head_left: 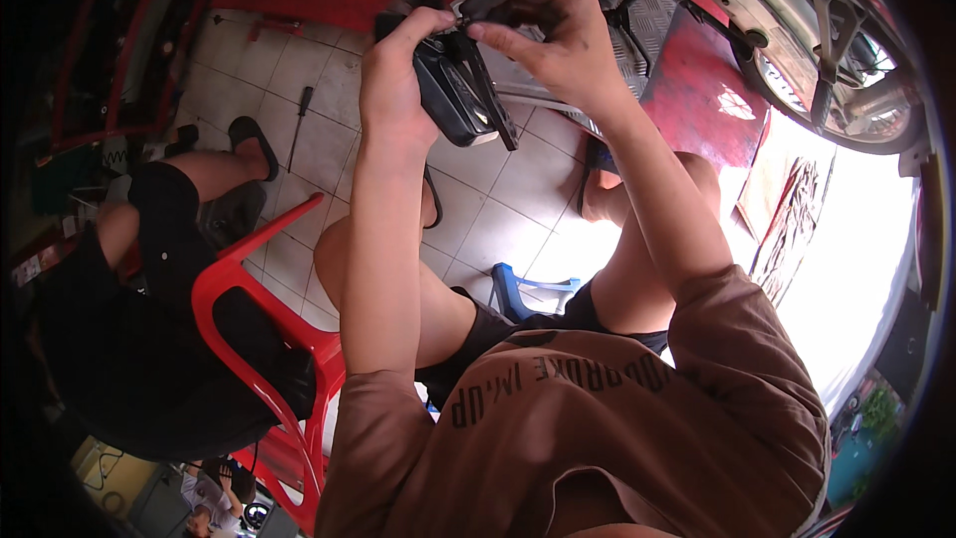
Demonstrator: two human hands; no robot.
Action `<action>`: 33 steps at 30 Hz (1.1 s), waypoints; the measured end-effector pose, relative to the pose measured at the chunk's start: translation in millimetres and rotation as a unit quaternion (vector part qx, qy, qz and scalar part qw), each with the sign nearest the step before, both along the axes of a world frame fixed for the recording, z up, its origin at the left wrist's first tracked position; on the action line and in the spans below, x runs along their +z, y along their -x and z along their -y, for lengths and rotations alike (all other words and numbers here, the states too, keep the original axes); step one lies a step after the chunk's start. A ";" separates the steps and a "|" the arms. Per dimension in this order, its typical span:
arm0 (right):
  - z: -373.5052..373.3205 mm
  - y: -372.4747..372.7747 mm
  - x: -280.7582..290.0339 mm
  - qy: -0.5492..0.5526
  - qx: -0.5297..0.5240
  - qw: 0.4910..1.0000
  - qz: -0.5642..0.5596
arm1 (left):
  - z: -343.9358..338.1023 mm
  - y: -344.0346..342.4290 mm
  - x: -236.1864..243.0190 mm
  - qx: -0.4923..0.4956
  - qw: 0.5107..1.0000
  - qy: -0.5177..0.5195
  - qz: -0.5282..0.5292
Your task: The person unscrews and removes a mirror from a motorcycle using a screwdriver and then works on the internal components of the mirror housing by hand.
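Observation:
A black plastic part with a boxy, glossy body (450, 90) and a thin strip along one side is held up in front of me, above the tiled floor. My left hand (391, 75) is wrapped round its far left end, thumb on top. My right hand (558, 35) is closed in a pinch at the same end, thumb and fingertips meeting by a small dark piece (462, 22) too small to name. Blackened smudges mark my right fingers. The far fingers of my left hand are partly hidden behind the part.
A motorcycle (787, 30) stands at the far right by a red and metal-plated platform (687, 100). A screwdriver (300, 125) lies on the tiles. Left of me are a red plastic chair (224, 284) and another person's leg (209, 177). A blue stool (510, 294) shows between my legs.

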State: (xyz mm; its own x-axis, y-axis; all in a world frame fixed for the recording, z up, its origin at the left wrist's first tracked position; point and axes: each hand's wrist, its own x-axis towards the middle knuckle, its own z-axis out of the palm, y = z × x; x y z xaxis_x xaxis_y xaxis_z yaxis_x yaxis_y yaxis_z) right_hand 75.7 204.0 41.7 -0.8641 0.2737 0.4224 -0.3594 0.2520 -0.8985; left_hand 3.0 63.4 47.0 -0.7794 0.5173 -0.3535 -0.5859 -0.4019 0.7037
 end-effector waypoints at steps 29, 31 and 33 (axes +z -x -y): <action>28.1 -25.4 13.6 0.074 -0.237 0.968 0.045 | -167.9 -89.2 -63.6 -0.275 0.829 0.325 -0.362; 9.9 -33.2 15.2 0.083 -0.252 0.963 0.041 | -187.0 -103.9 -71.7 -0.291 0.819 0.334 -0.364; -3.6 -39.9 20.1 0.091 -0.264 0.959 0.037 | -200.4 -114.0 -73.0 -0.302 0.811 0.340 -0.368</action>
